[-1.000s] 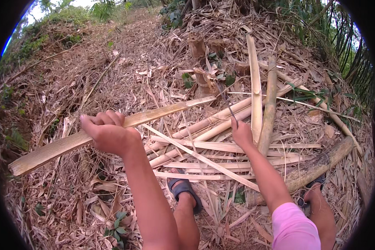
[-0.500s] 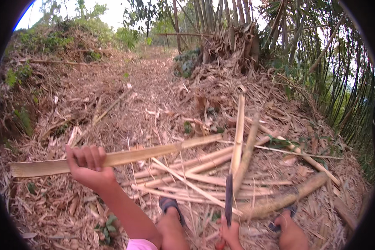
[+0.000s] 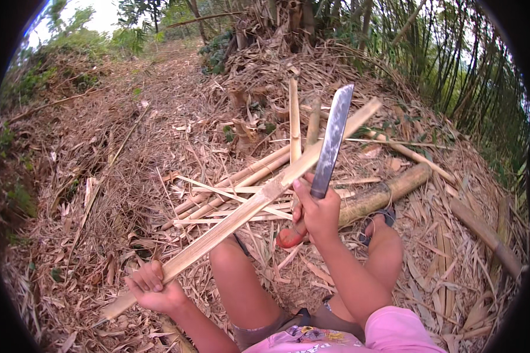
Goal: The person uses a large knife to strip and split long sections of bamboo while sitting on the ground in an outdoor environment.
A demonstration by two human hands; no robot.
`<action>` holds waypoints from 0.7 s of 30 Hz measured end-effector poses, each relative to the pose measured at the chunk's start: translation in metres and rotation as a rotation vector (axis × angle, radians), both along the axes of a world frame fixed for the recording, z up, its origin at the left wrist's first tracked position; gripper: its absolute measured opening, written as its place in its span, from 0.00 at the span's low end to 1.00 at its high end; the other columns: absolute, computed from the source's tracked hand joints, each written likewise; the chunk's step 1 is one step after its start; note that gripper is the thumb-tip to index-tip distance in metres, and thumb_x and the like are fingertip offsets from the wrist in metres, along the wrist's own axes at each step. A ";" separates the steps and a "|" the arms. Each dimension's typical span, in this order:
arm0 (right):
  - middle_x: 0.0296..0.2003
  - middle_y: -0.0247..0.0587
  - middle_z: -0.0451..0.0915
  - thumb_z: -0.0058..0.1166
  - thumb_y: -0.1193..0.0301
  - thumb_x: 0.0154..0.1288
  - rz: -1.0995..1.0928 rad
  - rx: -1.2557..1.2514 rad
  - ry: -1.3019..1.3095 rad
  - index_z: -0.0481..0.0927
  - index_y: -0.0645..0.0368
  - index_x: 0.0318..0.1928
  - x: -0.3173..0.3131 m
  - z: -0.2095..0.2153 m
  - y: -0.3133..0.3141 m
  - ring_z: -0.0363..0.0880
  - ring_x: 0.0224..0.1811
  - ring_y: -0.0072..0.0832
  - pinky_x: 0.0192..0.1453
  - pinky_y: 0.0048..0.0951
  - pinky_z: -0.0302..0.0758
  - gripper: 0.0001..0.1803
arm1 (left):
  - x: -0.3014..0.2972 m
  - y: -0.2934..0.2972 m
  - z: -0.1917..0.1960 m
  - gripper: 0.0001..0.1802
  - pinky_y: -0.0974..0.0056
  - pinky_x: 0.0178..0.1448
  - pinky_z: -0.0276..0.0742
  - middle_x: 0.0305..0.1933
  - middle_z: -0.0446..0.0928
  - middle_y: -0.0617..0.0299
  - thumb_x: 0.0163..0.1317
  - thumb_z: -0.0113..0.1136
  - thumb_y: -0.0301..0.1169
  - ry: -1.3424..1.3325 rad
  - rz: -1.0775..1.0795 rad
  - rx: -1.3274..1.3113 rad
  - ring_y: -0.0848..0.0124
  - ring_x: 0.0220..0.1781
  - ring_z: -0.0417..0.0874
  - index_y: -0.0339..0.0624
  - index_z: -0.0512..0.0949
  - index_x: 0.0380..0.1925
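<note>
A long split bamboo strip (image 3: 235,220) slants across in front of me, from low on the left up to the far right. My left hand (image 3: 155,289) is closed round it near its lower end. My right hand (image 3: 318,209) grips the handle of a machete (image 3: 334,138), whose broad dark blade points up and away. The handle's red end (image 3: 290,237) sticks out below the fist. The blade stands upright in front of the strip's far part; whether the right fingers also touch the strip I cannot tell.
A thick bamboo pole (image 3: 388,194) lies on the ground beside my right foot. Several split pieces (image 3: 235,185) are piled past my knees. Another pole (image 3: 486,238) rests at the right. Dry leaves cover the ground, and bamboo stalks (image 3: 471,76) stand at the right.
My right hand has raised the machete from low near my feet. The strip has swung from nearly level to a slant as my left hand came down and nearer. The view has tilted downward.
</note>
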State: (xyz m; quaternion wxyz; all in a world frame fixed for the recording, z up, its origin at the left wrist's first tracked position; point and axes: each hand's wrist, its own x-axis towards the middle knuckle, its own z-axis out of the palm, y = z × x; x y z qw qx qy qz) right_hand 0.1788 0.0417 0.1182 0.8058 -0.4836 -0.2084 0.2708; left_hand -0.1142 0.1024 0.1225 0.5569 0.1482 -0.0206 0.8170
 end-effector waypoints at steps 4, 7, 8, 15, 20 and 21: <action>0.24 0.37 0.78 0.66 0.71 0.63 0.060 0.041 0.027 0.71 0.77 0.53 0.019 0.012 -0.005 0.71 0.14 0.18 0.15 0.22 0.67 0.26 | 0.023 -0.031 -0.007 0.21 0.64 0.34 0.64 0.19 0.57 0.64 0.77 0.37 0.40 0.035 0.009 -0.351 0.70 0.25 0.61 0.47 0.62 0.22; 0.23 0.35 0.76 0.67 0.73 0.62 0.093 0.063 0.054 0.70 0.74 0.52 0.036 0.023 -0.005 0.71 0.15 0.18 0.17 0.23 0.70 0.25 | 0.048 -0.051 -0.008 0.27 0.55 0.48 0.78 0.32 0.74 0.49 0.75 0.42 0.51 0.179 -0.056 -0.514 0.58 0.42 0.80 0.35 0.73 0.33; 0.23 0.35 0.76 0.67 0.73 0.62 0.115 0.074 0.056 0.70 0.73 0.52 0.044 0.028 -0.001 0.71 0.15 0.18 0.17 0.23 0.70 0.24 | 0.041 -0.063 -0.018 0.34 0.50 0.58 0.77 0.44 0.77 0.41 0.72 0.45 0.58 0.239 -0.212 -0.464 0.51 0.54 0.80 0.30 0.75 0.45; 0.25 0.35 0.78 0.66 0.73 0.62 0.223 0.095 -0.085 0.71 0.72 0.50 0.057 0.033 0.019 0.72 0.15 0.16 0.16 0.21 0.69 0.22 | 0.034 -0.127 0.021 0.19 0.73 0.17 0.57 0.18 0.65 0.71 0.75 0.49 0.48 1.689 0.026 0.553 0.79 0.14 0.62 0.43 0.73 0.38; 0.24 0.35 0.80 0.65 0.72 0.64 0.267 0.031 -0.173 0.73 0.74 0.50 0.036 0.022 0.001 0.73 0.15 0.15 0.17 0.19 0.69 0.21 | 0.071 -0.059 0.046 0.11 0.63 0.53 0.75 0.41 0.80 0.53 0.70 0.53 0.29 1.841 -0.006 0.000 0.66 0.46 0.81 0.30 0.77 0.43; 0.24 0.35 0.80 0.65 0.72 0.64 0.280 0.044 -0.178 0.73 0.74 0.50 0.031 0.023 -0.003 0.73 0.15 0.15 0.17 0.19 0.69 0.21 | 0.089 -0.042 0.044 0.13 0.64 0.53 0.75 0.39 0.80 0.56 0.72 0.48 0.31 1.885 -0.022 0.154 0.70 0.45 0.80 0.31 0.76 0.44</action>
